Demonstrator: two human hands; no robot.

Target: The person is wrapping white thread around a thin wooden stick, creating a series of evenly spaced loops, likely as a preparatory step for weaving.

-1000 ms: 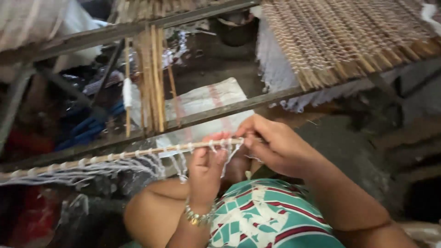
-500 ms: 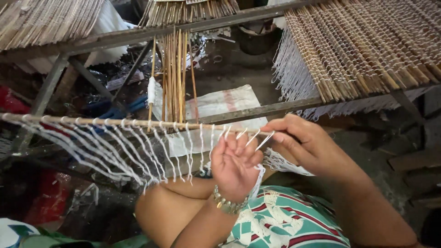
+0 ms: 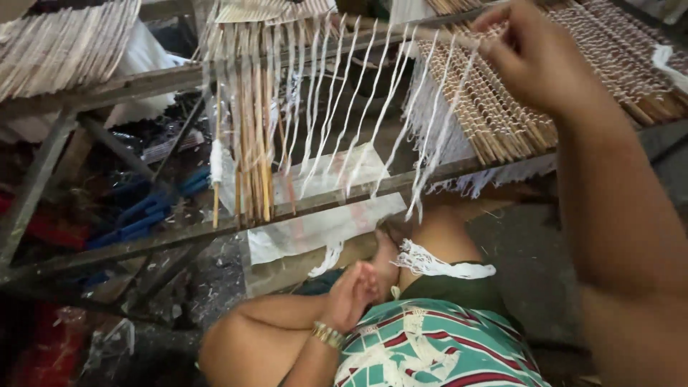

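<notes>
White strings [image 3: 358,122] hanging, stick [image 3: 430,34] in right-hand fingers [image 3: 502,43]

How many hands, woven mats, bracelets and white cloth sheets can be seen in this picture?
Hands: 2, the right hand raised with a stick of white threads, the left hand low at the lap.
Woven mats: 2, one at right, one at top left.
Bracelets: 1.
White cloth sheets: 1.
Total: 6

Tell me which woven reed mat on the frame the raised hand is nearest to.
The reed mat on the right, woven with white string, lies directly under the raised right hand. The other mat, at the upper left, is far from it.
</notes>
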